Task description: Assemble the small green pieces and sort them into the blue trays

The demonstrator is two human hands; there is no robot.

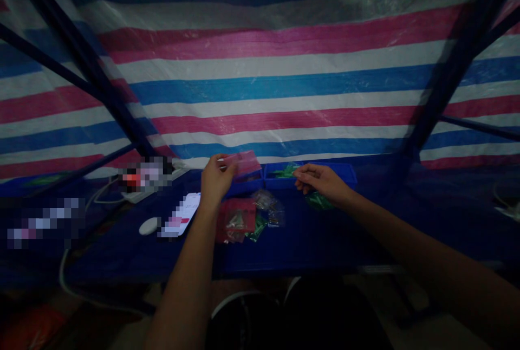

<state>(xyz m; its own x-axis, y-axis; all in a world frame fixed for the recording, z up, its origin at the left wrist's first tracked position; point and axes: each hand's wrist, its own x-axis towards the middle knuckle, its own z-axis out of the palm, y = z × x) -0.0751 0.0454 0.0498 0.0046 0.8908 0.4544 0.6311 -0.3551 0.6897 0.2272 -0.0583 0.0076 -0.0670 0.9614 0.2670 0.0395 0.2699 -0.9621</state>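
Observation:
My left hand (216, 181) is closed on the edge of a pink plastic bag (247, 162), held above a blue bin (255, 183). Fingers pinched together, my right hand (323, 181) is over the front of another blue bin (348, 172), beside thin green pieces (284, 170); whatever it may hold is too small to make out. A green bundle (319, 200) lies under the right wrist. Between my forearms, a pile has a pink bag (248, 213) with pale contents, more green pieces (257, 228) and small clear bags (274, 213).
A lit phone (187, 210) and a round white object (149, 226) lie left of my left forearm. Behind them is a white power strip (140, 192) with cables. Dark blue frame bars (439, 84) rise at both sides before a striped sheet (276, 87). The blue table (309, 247) ends near my lap.

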